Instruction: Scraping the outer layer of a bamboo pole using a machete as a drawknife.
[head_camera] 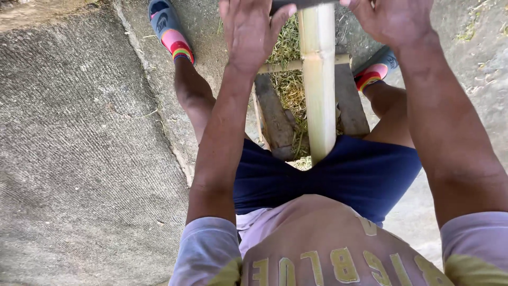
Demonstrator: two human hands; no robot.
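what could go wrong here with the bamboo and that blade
1. Both hands, left hand and right hand, sit at the ends of a dark blade across the bamboo pole; a slip might cut fingers.
2. The pole runs down between the thighs against the blue shorts; if it splits suddenly, the blade may travel toward the legs.
3. The feet wear open slides, so they have little protection.

Outdoor yard, rough concrete ground (79,132), dry grass (288,79)
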